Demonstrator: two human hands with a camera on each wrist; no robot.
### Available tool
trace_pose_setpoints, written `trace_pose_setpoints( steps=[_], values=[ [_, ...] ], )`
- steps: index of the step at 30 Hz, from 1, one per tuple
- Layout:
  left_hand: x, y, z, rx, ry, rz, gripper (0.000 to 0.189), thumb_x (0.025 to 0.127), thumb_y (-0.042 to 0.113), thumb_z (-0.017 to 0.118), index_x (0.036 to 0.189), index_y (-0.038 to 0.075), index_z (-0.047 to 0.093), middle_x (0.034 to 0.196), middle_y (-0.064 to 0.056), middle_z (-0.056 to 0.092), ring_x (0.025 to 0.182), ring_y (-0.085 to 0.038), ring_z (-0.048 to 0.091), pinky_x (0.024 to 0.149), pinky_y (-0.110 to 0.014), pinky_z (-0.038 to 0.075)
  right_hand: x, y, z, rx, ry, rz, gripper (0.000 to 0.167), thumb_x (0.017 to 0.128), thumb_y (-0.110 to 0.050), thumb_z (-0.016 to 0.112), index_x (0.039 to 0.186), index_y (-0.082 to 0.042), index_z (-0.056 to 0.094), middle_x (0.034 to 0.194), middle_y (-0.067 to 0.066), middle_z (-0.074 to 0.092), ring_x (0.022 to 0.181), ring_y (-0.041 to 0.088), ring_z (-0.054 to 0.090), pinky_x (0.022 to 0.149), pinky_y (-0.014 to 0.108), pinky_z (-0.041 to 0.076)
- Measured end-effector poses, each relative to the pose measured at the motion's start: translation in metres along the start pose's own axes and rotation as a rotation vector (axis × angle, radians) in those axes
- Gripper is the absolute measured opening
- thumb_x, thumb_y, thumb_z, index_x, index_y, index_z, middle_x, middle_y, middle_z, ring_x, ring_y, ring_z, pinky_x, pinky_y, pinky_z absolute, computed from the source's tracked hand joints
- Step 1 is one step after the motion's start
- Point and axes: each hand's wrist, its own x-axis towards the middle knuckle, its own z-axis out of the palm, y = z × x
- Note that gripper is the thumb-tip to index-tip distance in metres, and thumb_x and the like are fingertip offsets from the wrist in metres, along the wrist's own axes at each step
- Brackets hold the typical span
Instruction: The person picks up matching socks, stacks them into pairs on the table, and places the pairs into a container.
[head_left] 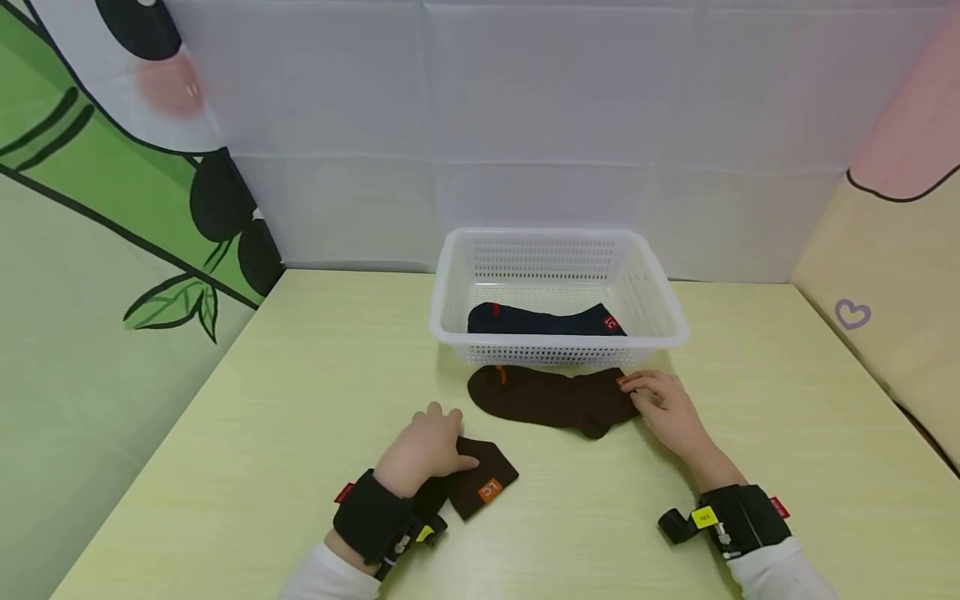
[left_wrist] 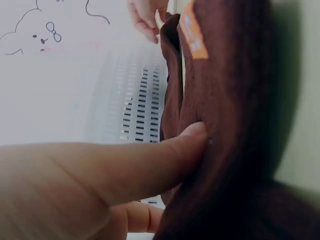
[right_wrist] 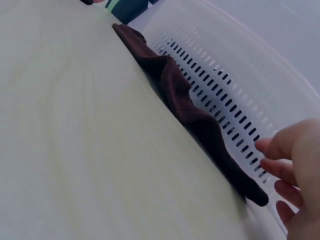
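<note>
A dark brown sock (head_left: pixel 551 400) lies flat just in front of the white basket, an orange mark near its toe. At its cuff end is my right hand (head_left: pixel 667 414), fingers slightly bent; in the right wrist view the fingers (right_wrist: pixel 287 172) hold nothing. A second brown sock (head_left: pixel 483 479), with an orange LC patch on its cuff, lies nearer me, partly hidden by my left hand (head_left: pixel 423 450). That hand pinches it, its thumb (left_wrist: pixel 185 145) on the fabric and its fingers partly hidden behind.
The white perforated basket (head_left: pixel 558 354) stands at the back of the pale wooden table (head_left: pixel 285 433) against a light cloth backdrop. Inside it lies a dark navy sock (head_left: pixel 543 322) with a red patch. Printed cloth panels flank the table on both sides.
</note>
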Motion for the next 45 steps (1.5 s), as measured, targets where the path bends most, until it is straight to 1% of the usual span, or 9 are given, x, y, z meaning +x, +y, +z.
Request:
trace_pose_setpoints(
  steps=[5,12,17,24,27,32,37,41,45],
  values=[
    [0.001,0.007,0.005,0.045,0.024,0.01,0.044,0.077,0.036,0.077,0.094,0.002,0.054,0.092,-0.018,0.046,0.082,-0.035,0.05,0.069,-0.045,0.047,-0.002,-0.014,0.006,0.052,0.071,-0.009,0.016,0.086,0.009,0.055,0.088,0.001,0.068,0.104,0.018,0.065,0.103,0.008,0.046,0.087,0.02,0.033],
    [-0.002,0.018,0.007,0.095,0.053,0.011,0.051,0.078,0.04,0.075,0.101,0.0,0.055,0.092,-0.018,0.046,0.08,-0.033,0.05,0.065,-0.043,0.048,-0.008,-0.036,0.026,0.147,0.042,-0.181,0.021,0.08,0.019,0.057,0.082,0.001,0.067,0.091,0.017,0.065,0.091,0.015,0.056,0.084,0.009,0.038],
    [-0.004,0.023,0.009,0.121,0.084,0.005,0.054,0.078,0.043,0.074,0.102,-0.002,0.055,0.091,-0.019,0.048,0.08,-0.033,0.051,0.063,-0.042,0.049,-0.016,-0.055,0.041,0.213,-0.067,-0.275,0.024,0.079,0.019,0.057,0.084,-0.002,0.067,0.087,0.009,0.066,0.082,0.013,0.06,0.078,0.013,0.045],
    [-0.007,0.026,0.014,0.126,0.158,0.022,0.053,0.077,0.041,0.075,0.099,-0.002,0.055,0.09,-0.019,0.049,0.079,-0.033,0.052,0.06,-0.041,0.05,-0.025,-0.072,0.057,0.262,-0.247,-0.371,0.023,0.08,0.013,0.061,0.089,-0.008,0.066,0.086,0.002,0.064,0.077,0.008,0.056,0.071,0.02,0.047],
    [-0.009,0.027,0.015,0.135,0.182,0.027,0.052,0.077,0.041,0.075,0.097,-0.003,0.055,0.088,-0.019,0.048,0.077,-0.033,0.052,0.058,-0.041,0.05,-0.027,-0.072,0.061,0.225,-0.32,-0.37,0.021,0.08,0.007,0.064,0.09,-0.011,0.066,0.087,-0.001,0.063,0.078,0.007,0.054,0.069,0.02,0.047],
    [-0.009,0.028,0.016,0.148,0.17,0.019,0.053,0.077,0.042,0.074,0.098,-0.002,0.055,0.089,-0.019,0.049,0.079,-0.033,0.052,0.059,-0.04,0.05,-0.029,-0.074,0.061,0.119,-0.439,-0.345,0.02,0.078,-0.005,0.072,0.094,-0.015,0.066,0.094,-0.005,0.061,0.085,0.007,0.054,0.075,0.022,0.047],
    [-0.01,0.028,0.016,0.145,0.164,0.015,0.052,0.077,0.042,0.074,0.098,-0.002,0.055,0.09,-0.019,0.049,0.078,-0.032,0.052,0.06,-0.04,0.05,-0.03,-0.077,0.059,0.052,-0.522,-0.353,0.032,0.074,-0.015,0.079,0.104,-0.017,0.067,0.107,-0.002,0.057,0.098,0.011,0.052,0.085,0.028,0.045],
    [-0.011,0.03,0.016,0.161,0.171,0.028,0.052,0.078,0.042,0.074,0.098,-0.002,0.055,0.089,-0.018,0.049,0.077,-0.03,0.051,0.059,-0.039,0.05,-0.03,-0.078,0.06,0.011,-0.529,-0.398,0.041,0.071,-0.02,0.082,0.109,-0.017,0.067,0.109,-0.001,0.054,0.101,0.013,0.051,0.088,0.03,0.044],
    [-0.01,0.028,0.015,0.173,0.163,0.058,0.053,0.077,0.045,0.073,0.097,-0.002,0.055,0.086,-0.017,0.047,0.075,-0.029,0.051,0.058,-0.038,0.05,-0.031,-0.08,0.063,-0.029,-0.492,-0.462,0.038,0.074,-0.021,0.079,0.11,-0.016,0.068,0.1,-0.002,0.053,0.092,0.01,0.049,0.082,0.026,0.042]
  ],
)
